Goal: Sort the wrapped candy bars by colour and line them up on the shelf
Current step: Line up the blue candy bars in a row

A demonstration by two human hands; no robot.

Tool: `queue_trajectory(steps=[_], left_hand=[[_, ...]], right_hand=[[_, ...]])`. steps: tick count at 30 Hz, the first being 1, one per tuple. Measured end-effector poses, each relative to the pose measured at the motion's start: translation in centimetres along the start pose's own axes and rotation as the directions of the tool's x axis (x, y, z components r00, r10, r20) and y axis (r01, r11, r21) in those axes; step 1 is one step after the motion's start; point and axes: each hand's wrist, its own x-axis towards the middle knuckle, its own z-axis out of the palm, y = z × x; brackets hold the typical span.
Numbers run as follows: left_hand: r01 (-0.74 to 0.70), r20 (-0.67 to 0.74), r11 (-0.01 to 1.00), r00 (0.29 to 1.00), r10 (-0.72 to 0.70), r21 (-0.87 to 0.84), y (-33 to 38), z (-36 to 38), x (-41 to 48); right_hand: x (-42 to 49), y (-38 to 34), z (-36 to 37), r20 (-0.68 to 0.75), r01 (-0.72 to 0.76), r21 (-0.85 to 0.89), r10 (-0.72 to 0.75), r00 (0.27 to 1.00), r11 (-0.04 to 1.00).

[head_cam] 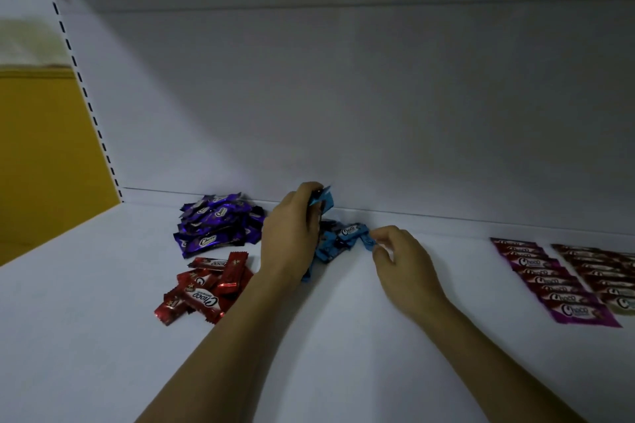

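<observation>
Both forearms reach in from the near edge of the shelf toward the blue pile, which lies against the back panel. The left hand is curled round several blue bars, lifted just above the blue pile. The right hand pinches a single blue bar by its end at the pile's right edge.

To the left of the blue pile, close by, sits the purple pile. In front of that, left and nearer than the blue pile, is the red pile. Well to the right of the blue pile lie two finished lines, the magenta row and beyond it the dark red row.

The likeliest slip is in the left hand. Glossy wrappers stacked in one grip can slide, and a loosened thumb would drop them back onto the heap. Pulling the pinched bar sideways may drag its neighbours along and scatter the pile. The light is dim and blue sits close to purple, so a stray bar could land in the wrong heap unnoticed. The left forearm passes right beside the red pile, and a careless swing would sweep it. A blue line started too far right could crowd the magenta row.
</observation>
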Motion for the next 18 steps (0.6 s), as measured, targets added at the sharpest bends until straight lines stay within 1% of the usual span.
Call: queue_trajectory(steps=[1,2,3,4,5,6,7,8,10,12,14,16,18], left_hand=[[0.058,-0.034,0.993,0.997,-0.062,-0.103,0.3,0.0,0.1],[0.126,-0.055,0.963,0.988,-0.143,-0.238,0.7,-0.1,0.2],[0.201,-0.048,0.898,0.970,-0.238,-0.391,1.1,-0.1,0.3],[0.283,-0.005,0.791,0.940,-0.341,-0.543,1.5,0.0,0.5],[0.364,0.067,0.649,0.898,-0.434,-0.668,1.9,0.0,0.5],[0.424,0.142,0.508,0.853,-0.502,-0.750,2.2,0.2,0.5],[0.464,0.197,0.406,0.814,-0.546,-0.787,2.4,0.3,0.4],[0.492,0.237,0.340,0.783,-0.576,-0.802,2.6,0.5,0.2],[0.536,0.308,0.220,0.722,-0.620,-0.815,2.7,0.6,-0.2],[0.571,0.390,0.084,0.654,-0.649,-0.817,2.6,0.6,-0.4],[0.581,0.462,-0.023,0.621,-0.633,-0.813,2.7,0.4,-0.3],[0.569,0.519,-0.127,0.605,-0.604,-0.812,2.8,0.5,-0.2],[0.560,0.549,-0.188,0.593,-0.589,-0.807,2.9,0.6,-0.2]], right_hand=[[-0.1,-0.2,-0.2,-0.018,0.007,0.038,-0.006,1.000,0.999],[-0.3,-0.7,-0.4,-0.015,0.014,0.103,-0.012,1.000,0.995],[-0.6,-1.6,-0.6,0.028,0.004,0.197,-0.009,1.000,0.980],[-1.0,-2.7,-0.9,0.114,-0.029,0.318,-0.008,0.993,0.948],[-1.4,-3.7,-1.0,0.211,-0.069,0.427,-0.025,0.977,0.902],[-1.8,-4.6,-0.8,0.293,-0.109,0.487,-0.045,0.955,0.866],[-2.1,-5.1,-0.5,0.352,-0.140,0.505,-0.056,0.934,0.852],[-2.4,-5.4,-0.3,0.382,-0.157,0.507,-0.058,0.922,0.848],[-2.6,-5.5,-0.3,0.383,-0.195,0.518,-0.022,0.923,0.833],[-2.6,-5.5,-0.8,0.406,-0.263,0.537,0.028,0.913,0.802],[-2.5,-5.5,-1.4,0.427,-0.296,0.519,0.057,0.902,0.802],[-2.2,-5.5,-1.7,0.435,-0.314,0.513,0.073,0.897,0.799],[-2.1,-5.6,-1.8,0.442,-0.320,0.500,0.080,0.893,0.805]])
